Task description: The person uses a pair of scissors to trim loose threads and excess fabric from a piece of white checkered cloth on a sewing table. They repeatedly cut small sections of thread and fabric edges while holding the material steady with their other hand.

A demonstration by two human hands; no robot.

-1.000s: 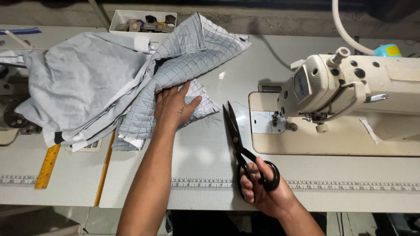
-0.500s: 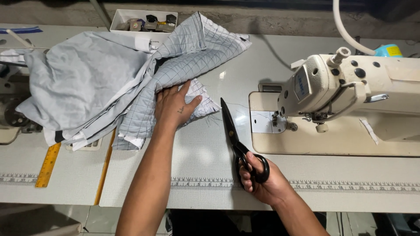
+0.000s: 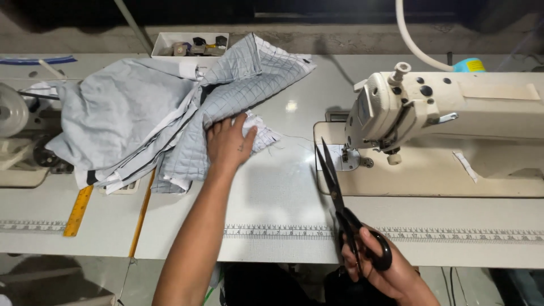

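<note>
Scissors (image 3: pixel 345 215), black-handled with long dark blades, lay in the right hand (image 3: pixel 385 269) at the near edge of the counter (image 3: pixel 283 192), tips pointing away toward the needle plate of the sewing machine (image 3: pixel 447 113). The right fingers were threaded through the loops and curled shut on the handles; the blades were closed. Over the preceding second the scissors had swung from a leftward lean to a nearly straight line and drawn nearer the counter's front edge, the blades having closed from a slight gape. That suggested the tool was being settled in the grip, not yet cutting.

The left hand (image 3: pixel 229 144) stayed flat on the grey quilted fabric (image 3: pixel 226 96), fingers spread and pressing, gripping nothing; it had not shifted. The fabric lay heaped left of centre on the counter, well apart from the scissors. A yellow ruler (image 3: pixel 77 211) lay at the left, partly under the heap, and a small tray (image 3: pixel 190 45) of oddments stood behind it.
</note>
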